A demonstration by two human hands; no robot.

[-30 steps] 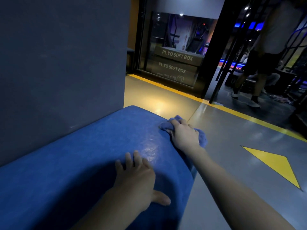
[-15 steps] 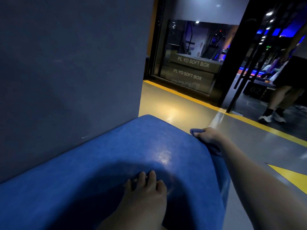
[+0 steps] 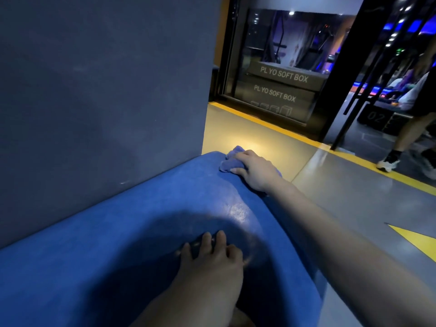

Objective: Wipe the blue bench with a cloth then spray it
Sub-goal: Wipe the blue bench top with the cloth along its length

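The blue desk fills the lower left and centre of the frame, its padded top running from the bottom edge up to a rounded far corner just right of centre. Its long left side sits against a dark grey wall that occupies the upper left. A glossy highlight marks the top surface near the right edge, and a dark shadow covers the area around the nearer hand.

The cloth, a bunched blue-purple piece, lies on the far corner of the desk, right of centre. The right hand rests on top of it, palm down. Its fingers are curled over the cloth and press it onto the desk; cloth shows past the fingertips on the left side. The right forearm extends from the lower right of the frame.

The left hand lies flat on the desk at lower centre, holding nothing. Its fingers are extended, slightly apart, with the tips touching the surface.

Right of the desk, grey floor carries a yellow line and a yellow triangle. In the upper centre, two stacked boxes read "PLYO SOFT BOX". At the right edge, another person's legs and shoes are visible.
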